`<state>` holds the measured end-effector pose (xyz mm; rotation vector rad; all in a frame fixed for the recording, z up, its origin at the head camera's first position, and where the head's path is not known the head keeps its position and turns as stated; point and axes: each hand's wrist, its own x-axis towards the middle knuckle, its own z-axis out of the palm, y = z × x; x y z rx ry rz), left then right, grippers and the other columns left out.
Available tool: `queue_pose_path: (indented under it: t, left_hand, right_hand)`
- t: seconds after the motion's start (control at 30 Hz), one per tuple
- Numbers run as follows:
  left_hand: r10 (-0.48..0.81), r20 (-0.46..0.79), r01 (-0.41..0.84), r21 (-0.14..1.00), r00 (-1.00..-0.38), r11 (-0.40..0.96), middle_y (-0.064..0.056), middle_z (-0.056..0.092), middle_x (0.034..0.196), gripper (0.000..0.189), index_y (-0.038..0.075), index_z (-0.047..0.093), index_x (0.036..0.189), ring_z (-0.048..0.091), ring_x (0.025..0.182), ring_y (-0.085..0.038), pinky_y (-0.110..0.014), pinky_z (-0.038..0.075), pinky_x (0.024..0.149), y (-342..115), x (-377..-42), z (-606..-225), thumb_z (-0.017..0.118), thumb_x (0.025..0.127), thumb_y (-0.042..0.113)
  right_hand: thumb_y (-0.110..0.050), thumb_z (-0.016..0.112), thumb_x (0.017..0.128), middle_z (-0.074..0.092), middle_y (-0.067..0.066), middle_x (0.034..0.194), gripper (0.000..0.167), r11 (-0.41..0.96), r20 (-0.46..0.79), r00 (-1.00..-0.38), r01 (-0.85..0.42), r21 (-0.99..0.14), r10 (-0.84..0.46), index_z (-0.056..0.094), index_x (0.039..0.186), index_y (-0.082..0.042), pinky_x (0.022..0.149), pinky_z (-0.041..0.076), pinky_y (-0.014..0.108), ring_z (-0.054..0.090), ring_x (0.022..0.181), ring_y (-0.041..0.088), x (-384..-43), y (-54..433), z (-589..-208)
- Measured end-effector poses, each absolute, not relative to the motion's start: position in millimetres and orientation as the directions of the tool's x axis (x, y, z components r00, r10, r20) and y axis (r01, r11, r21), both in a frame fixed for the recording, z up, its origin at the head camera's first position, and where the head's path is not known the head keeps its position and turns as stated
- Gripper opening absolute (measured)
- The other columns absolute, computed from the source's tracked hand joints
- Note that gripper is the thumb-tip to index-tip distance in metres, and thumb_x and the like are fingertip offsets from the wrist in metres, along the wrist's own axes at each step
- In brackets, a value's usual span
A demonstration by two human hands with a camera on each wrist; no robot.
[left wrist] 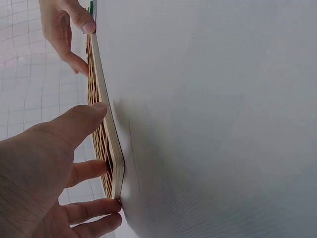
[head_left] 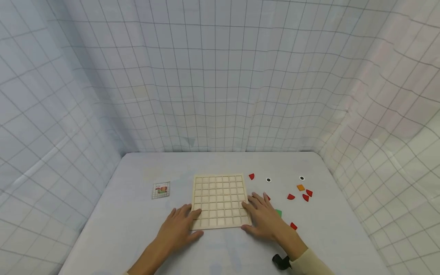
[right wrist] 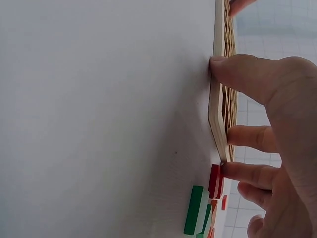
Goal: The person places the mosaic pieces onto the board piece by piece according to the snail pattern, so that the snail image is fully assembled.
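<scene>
A pale wooden grid board [head_left: 221, 202] with rows of square compartments lies flat on the table between both hands. My left hand [head_left: 180, 229] is at its near left corner, fingers spread. In the left wrist view the thumb [left wrist: 89, 119] touches the front edge, the index finger reaches onto the grid and other fingers lie along the side. My right hand [head_left: 264, 219] touches the near right corner likewise, its thumb [right wrist: 235, 69] against the front edge. Beside the right fingers are a green piece [right wrist: 194, 210] and a red piece [right wrist: 214, 181].
On the white table [head_left: 137, 236], a small picture card [head_left: 160, 190] lies left of the board. To the right are scattered several red wedge pieces [head_left: 291, 196], an orange square [head_left: 300, 187] and white discs [head_left: 268, 180] with dark centres. Gridded white curtains [head_left: 220, 88] enclose the table.
</scene>
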<state>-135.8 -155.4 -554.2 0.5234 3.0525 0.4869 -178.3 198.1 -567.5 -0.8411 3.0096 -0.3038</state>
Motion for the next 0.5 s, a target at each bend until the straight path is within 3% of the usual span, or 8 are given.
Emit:
queue_pose_path:
  t: [0.5]
  left_hand:
    - [0.35,0.073,0.355,0.303,-0.934,0.884,-0.021,0.066,0.162,0.067,0.015,0.072,0.155,0.066,0.15,-0.047,-0.076,0.051,0.127,-163.4,-130.5,-553.5,0.096,0.098,0.042]
  right_hand:
    - [-0.054,0.087,0.102,0.064,0.017,0.163,0.071,0.824,0.069,-0.84,-0.542,-0.166,-0.538,0.071,0.155,-0.011,0.141,0.033,0.075,0.052,0.166,0.045,-172.6,201.4,-561.6]
